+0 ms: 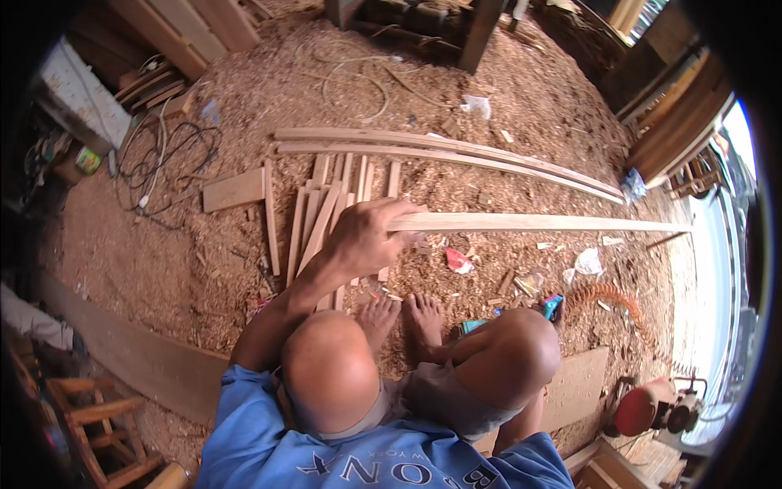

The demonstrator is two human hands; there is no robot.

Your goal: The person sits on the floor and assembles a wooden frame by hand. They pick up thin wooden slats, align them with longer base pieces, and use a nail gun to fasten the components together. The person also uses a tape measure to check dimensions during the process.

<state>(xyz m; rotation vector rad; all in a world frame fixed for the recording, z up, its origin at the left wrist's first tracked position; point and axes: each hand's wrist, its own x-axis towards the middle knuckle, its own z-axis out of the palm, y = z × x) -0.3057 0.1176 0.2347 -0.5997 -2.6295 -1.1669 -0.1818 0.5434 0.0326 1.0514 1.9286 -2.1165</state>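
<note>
My left hand (366, 236) is closed around the near-left end of a long, pale wooden strip (538, 222). The strip reaches off to the right, above the shavings-covered ground. Only part of my right arm (521, 424) shows; it passes behind my right knee, which hides the hand. Beyond my left hand lies a loose bunch of shorter wooden strips (314, 216). Further out, two long wooden strips (448, 147) lie side by side. By my right knee a teal and dark tool (553, 307) peeks out, next to an orange coiled hose (611, 295).
A short board (234, 190) lies left of the strips, near tangled black cables (175, 155). Scraps and a red wrapper (459, 261) litter the shavings. A red and grey machine (643, 410) stands at lower right, a wooden stool frame (102, 424) at lower left. Planks (183, 33) lean at the back left.
</note>
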